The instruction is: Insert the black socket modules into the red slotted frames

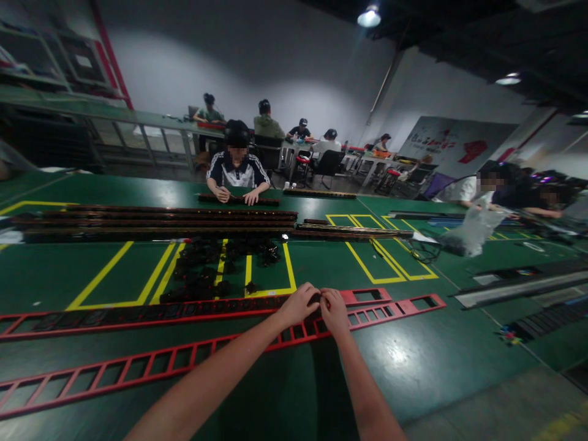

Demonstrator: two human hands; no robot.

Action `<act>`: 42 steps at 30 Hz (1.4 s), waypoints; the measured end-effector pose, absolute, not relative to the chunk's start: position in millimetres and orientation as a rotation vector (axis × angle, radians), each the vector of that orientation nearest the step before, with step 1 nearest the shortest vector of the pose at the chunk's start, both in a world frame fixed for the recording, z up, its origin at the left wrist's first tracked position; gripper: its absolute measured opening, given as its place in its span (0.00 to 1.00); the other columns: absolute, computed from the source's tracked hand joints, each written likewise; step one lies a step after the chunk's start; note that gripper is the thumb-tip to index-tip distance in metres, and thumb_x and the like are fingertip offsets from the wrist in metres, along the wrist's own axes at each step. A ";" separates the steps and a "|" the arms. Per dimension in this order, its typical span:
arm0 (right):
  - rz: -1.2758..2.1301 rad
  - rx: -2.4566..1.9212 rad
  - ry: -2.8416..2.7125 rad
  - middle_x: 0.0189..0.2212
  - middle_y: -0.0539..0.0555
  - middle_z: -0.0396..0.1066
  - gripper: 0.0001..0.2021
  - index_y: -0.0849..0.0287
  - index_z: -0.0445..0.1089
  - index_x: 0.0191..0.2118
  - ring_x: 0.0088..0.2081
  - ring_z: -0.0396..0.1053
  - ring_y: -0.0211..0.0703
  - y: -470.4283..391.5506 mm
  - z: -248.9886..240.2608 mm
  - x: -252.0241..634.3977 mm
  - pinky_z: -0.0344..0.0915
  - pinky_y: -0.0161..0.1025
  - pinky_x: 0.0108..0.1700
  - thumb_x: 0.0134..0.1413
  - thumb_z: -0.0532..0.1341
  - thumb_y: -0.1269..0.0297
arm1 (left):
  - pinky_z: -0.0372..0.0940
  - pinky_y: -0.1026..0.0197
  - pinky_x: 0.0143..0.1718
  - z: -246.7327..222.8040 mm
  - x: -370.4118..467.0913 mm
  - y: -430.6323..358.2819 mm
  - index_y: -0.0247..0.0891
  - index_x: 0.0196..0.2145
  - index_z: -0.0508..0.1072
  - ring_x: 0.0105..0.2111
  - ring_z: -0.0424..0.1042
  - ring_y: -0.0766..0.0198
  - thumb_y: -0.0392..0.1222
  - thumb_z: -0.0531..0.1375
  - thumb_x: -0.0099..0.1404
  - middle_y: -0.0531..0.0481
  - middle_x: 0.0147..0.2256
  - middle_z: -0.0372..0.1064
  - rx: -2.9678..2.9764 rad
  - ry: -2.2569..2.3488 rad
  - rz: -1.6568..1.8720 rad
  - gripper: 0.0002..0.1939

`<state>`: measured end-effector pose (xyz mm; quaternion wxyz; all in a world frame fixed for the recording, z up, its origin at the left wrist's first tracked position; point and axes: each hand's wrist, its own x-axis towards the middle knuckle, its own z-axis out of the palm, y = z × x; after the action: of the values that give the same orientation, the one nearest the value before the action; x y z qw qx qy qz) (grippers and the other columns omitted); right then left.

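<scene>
Both hands meet over two long red slotted frames on the green table. My left hand [299, 304] is closed, its fingertips on a small dark part [315, 299]. From the other side my right hand [334, 310] pinches at the same part, which the fingers mostly hide. Beneath them runs the far red frame [367, 296], with black pieces [189, 310] seated along its left stretch. The near red frame [156, 364] has a ladder-like row of openings and passes under my wrists. Beyond the hands, many loose black parts [202, 263] lie in a heap.
Long dark rails [160, 223] are stacked across the table behind the loose parts. Yellow tape [105, 275] marks rectangles on the green tabletop [399, 355]. A co-worker [237, 162] sits opposite, hands on a dark strip. Clear plastic bag [478, 229] and grey strips [519, 291] lie right.
</scene>
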<state>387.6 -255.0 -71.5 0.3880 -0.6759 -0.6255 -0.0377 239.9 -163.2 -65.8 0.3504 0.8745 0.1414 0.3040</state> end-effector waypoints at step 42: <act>0.027 -1.898 -1.427 0.45 0.59 0.72 0.17 0.58 0.70 0.49 0.49 0.70 0.49 -253.4 -80.5 392.0 0.67 0.48 0.53 0.63 0.48 0.64 | 0.65 0.53 0.57 -61.0 243.0 -174.1 0.33 0.47 0.74 0.50 0.72 0.57 0.31 0.51 0.68 0.39 0.50 0.73 2.638 0.541 0.637 0.14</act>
<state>392.0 -253.4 -80.5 0.3740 -0.7413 -0.5572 0.0105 243.0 -174.1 -61.0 0.1862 0.9366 0.1921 0.2262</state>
